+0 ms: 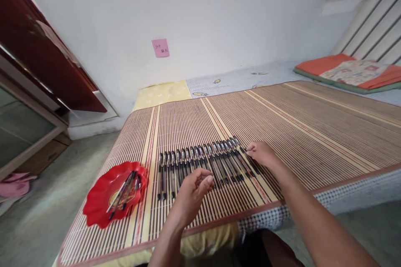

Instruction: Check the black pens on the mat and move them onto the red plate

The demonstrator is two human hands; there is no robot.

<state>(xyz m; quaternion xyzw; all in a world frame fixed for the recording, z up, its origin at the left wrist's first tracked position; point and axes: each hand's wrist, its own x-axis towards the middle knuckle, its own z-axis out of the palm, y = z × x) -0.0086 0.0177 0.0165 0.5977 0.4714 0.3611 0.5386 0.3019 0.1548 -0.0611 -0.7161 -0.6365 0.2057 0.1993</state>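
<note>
A row of black-capped, clear-barrelled pens [171, 177] lies side by side on the slatted bamboo mat [184, 125], caps toward the wall. At the row's right end my right hand [261, 153] pinches the last pen [250, 162] near its upper end. My left hand [196, 187] hovers over the front of the row, its fingers curled in toward the thumb. No pen sticks out of it, and it hides the lower ends of several pens. To the left, a red scalloped plate [97, 194] holds a few loose pens [125, 192].
The mat covers a bed with patterned sheets [225, 81]. Folded orange and floral bedding [347, 71] lies at the far right by a railing [372, 25]. A pink note [160, 48] is on the white wall. A dark red door [53, 46] stands at the left.
</note>
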